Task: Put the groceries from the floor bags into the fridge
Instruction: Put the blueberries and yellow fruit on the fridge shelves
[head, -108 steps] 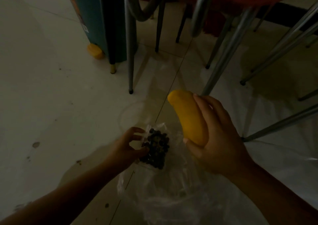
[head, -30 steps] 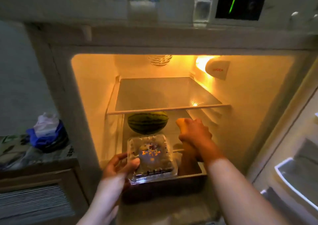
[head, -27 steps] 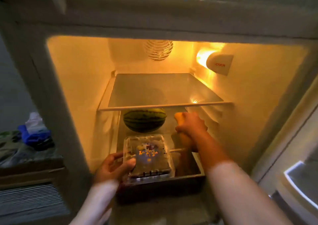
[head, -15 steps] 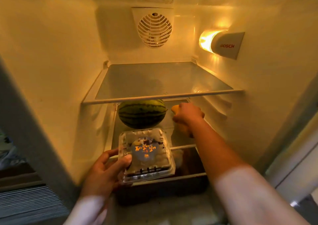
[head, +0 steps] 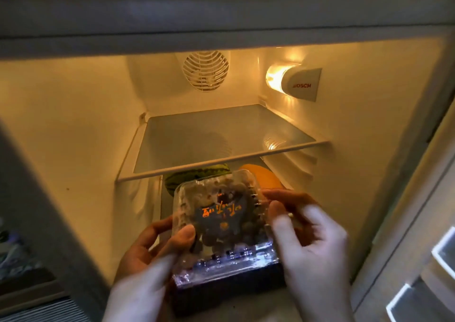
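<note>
Clear plastic catches the fridge light at the lower centre of the head view: a lidded punnet (head: 221, 223) of dark fruit, held in front of the open fridge (head: 73, 129) between both hands. The left hand (head: 150, 255) grips its near left corner, thumb on the lid and fingers underneath. The right hand (head: 307, 238), blurred, curls round the right edge; half a second ago it was deep on the lower shelf letting go of the mango (head: 261, 176), and it has now come back to take a share of the punnet.

That mango lies on the lower level, right of centre, beside the watermelon (head: 197, 176), both half hidden behind the punnet and under the glass shelf (head: 221, 134). The lamp (head: 293, 81) glows at upper right, the fan grille (head: 206, 71) at upper centre.

So one grocery has gone in and the punnet is next. With two hands on it and the bare glass shelf straight ahead, I judge it is about to be slid in, though which level cannot be told.
</note>
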